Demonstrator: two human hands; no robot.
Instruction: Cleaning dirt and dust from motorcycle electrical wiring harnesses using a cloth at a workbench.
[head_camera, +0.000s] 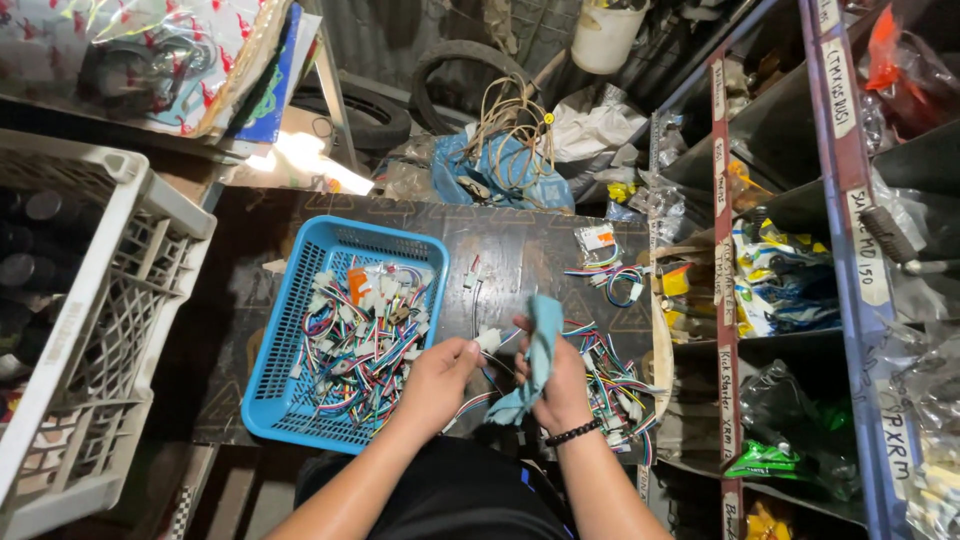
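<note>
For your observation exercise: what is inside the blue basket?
The blue basket holds a tangle of multicoloured wire connectors with white plugs. Whatever lies beneath the pile is covered.

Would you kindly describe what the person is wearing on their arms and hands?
Both forearms are bare, with no sleeves reaching them and no gloves on the left hand or the right hand. The right wrist carries a black beaded bracelet. No rings, watch or markings are visible.

A white crate stands left, tyres behind, and metal shelving right.
</note>
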